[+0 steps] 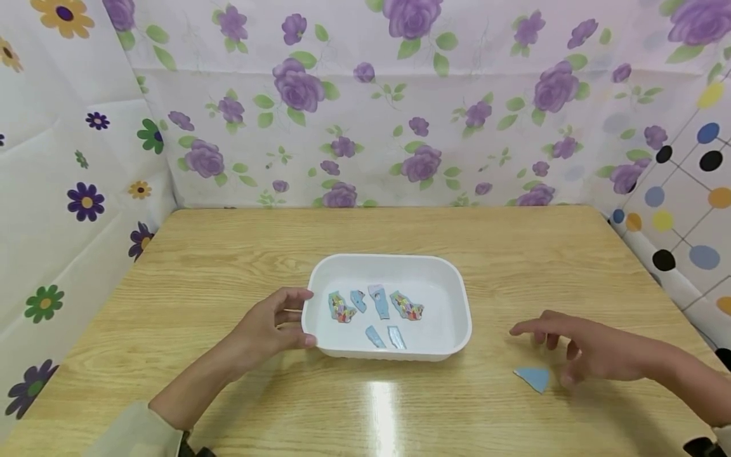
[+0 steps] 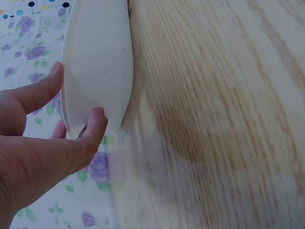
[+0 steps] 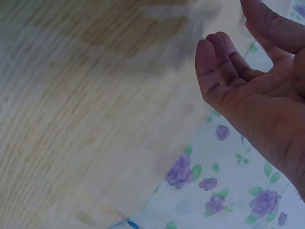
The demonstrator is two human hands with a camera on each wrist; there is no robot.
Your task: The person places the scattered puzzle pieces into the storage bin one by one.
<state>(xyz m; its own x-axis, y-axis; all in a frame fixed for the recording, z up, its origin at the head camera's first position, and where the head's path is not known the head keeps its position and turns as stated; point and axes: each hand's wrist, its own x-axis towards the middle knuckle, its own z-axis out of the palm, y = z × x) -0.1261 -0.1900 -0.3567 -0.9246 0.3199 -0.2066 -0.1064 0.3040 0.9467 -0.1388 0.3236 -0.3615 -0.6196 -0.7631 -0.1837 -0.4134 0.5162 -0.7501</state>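
A white plastic basin (image 1: 436,339) stands on the table with several torn or cut picture pieces lying flat inside it. Two are multicoloured (image 1: 341,309), the others mostly light blue (image 1: 379,303). My left hand (image 1: 268,327) holds the basin's left end, thumb at the near corner and fingers at the farther side; the left wrist view shows fingertips against its outer wall (image 2: 97,62). On the right, a light-blue triangular piece (image 1: 535,378) lies on the wood. Above and beside it hovers my right hand (image 1: 599,348), index finger extended, others loosely bent, holding nothing.
The basin and the loose piece sit on a wood-grain table (image 1: 240,254). Behind it hangs a purple-flowered cloth (image 1: 354,114); patterned cloths also line the left (image 1: 74,254) and right (image 1: 679,209) sides.
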